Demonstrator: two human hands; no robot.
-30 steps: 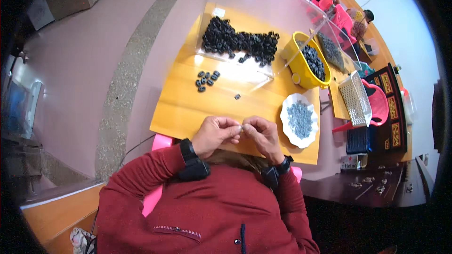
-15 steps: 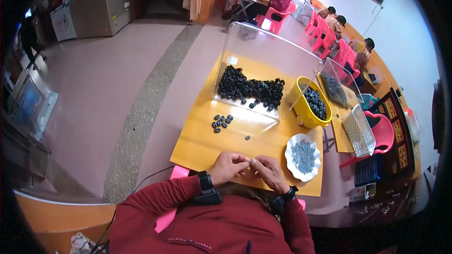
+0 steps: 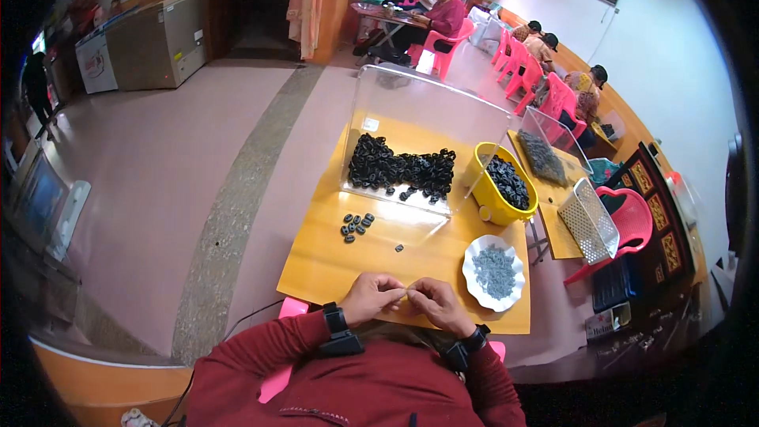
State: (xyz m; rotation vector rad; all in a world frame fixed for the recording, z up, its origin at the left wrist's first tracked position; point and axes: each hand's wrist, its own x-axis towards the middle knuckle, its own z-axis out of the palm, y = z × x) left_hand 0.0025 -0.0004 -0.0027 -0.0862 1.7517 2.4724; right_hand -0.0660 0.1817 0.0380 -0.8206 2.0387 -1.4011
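Observation:
My left hand and my right hand meet fingertip to fingertip above the near edge of the yellow table. Both are closed in a pinch; whatever sits between the fingers is too small to make out. Just beyond them lies a single small black piece. Farther left is a little group of black oval pieces. A white scalloped dish of small grey bits stands right of my right hand.
A clear plastic bin with a heap of black ring-like parts stands on the table's far side. Beside it is a yellow tub of black pieces. To the right are a perforated basket and a pink chair. Other people sit farther back.
The whole view has shifted, so the table and its things appear lower and a little to the left. My hands stay pinched together over the near edge.

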